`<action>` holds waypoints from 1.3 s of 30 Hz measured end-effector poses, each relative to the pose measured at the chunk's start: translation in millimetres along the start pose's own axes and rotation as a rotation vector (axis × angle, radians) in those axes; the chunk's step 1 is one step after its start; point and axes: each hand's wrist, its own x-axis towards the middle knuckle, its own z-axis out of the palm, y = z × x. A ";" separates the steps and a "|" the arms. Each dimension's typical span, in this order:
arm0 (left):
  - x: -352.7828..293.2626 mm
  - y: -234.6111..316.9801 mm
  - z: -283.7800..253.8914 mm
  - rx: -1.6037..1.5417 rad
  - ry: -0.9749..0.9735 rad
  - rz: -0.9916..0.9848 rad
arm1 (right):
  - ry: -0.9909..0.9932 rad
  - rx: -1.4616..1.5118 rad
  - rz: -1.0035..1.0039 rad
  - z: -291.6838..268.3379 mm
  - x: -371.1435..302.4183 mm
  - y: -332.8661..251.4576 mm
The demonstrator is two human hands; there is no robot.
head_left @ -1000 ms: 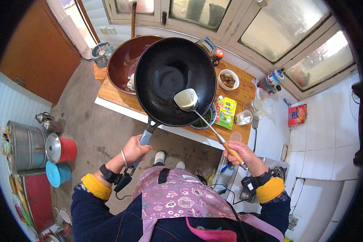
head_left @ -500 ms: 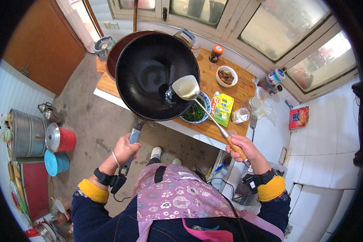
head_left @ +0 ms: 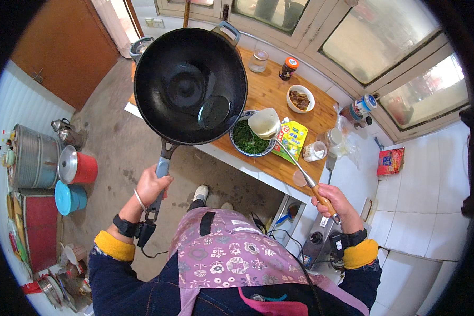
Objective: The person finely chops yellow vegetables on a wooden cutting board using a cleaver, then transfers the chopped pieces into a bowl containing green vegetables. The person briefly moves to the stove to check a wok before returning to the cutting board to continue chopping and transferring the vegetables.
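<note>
My left hand [head_left: 154,185] is closed around the grey-blue handle of a black wok [head_left: 163,68], which I hold up above the counter's left part. A small pool of clear liquid [head_left: 214,111] glints in the wok's lower right. Gripped by its wooden handle in my right hand [head_left: 332,203] is a metal wok spatula [head_left: 264,124]. Its broad, shiny head hangs just right of the wok, over the edge of a blue-and-white bowl of chopped greens [head_left: 249,138]. Whether the head carries any liquid is hard to tell. A yellow seasoning packet [head_left: 292,138] lies beside that bowl.
On the wooden board [head_left: 268,89] stand a white bowl of brown pieces [head_left: 300,99], an orange-lidded jar [head_left: 288,68], a glass jar [head_left: 258,60] and a white-labelled container [head_left: 314,151]. Pots and a blue bucket [head_left: 71,197] stand at left. Windows line the back.
The wok has shifted left and slightly up. My right hand has drawn the spatula head out from over the wok, rightward above the bowl of greens.
</note>
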 end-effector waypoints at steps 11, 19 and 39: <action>-6.8 2.6 -0.4 -0.005 -0.024 0.022 | 0.185 -0.254 -0.039 20.5 31.1 28.7; -0.9 -1.0 3.2 0.018 -0.042 0.032 | 0.354 -0.547 -0.172 27.1 24.3 49.5; 13.6 -0.6 29.3 0.188 -0.055 0.103 | 0.213 -0.060 -0.238 1.6 5.1 79.4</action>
